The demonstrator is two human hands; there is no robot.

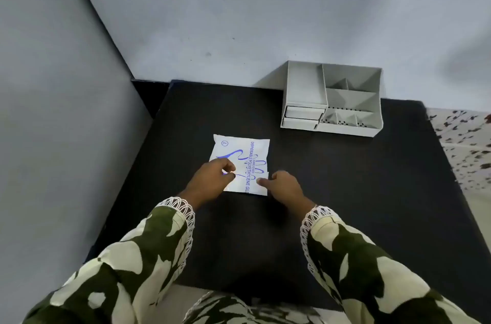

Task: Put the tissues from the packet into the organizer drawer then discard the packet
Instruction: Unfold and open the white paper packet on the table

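Fingers (230, 174) of the left hand (210, 181) are curled in a pinch on the near left part of the packet (240, 163), thumb meeting fingertip over the plastic. The right hand (283, 185) points one straight finger onto the packet's near right edge, with the rest of that hand curled loosely and holding nothing.

The packet lies flat on the black counter (332, 191), just ahead of both hands, white with blue print. It looks thin, light and soft, a slick film that would crumple and slide easily, so pinning it with one finger while the other hand takes an edge seems sensible. The best hold is probably the near edge or a corner, where the film can be pinched and pulled open.

Farther back and to the right stands the white organizer (372, 122), well apart from the packet, its two small drawers (303, 116) at the front left appearing closed.
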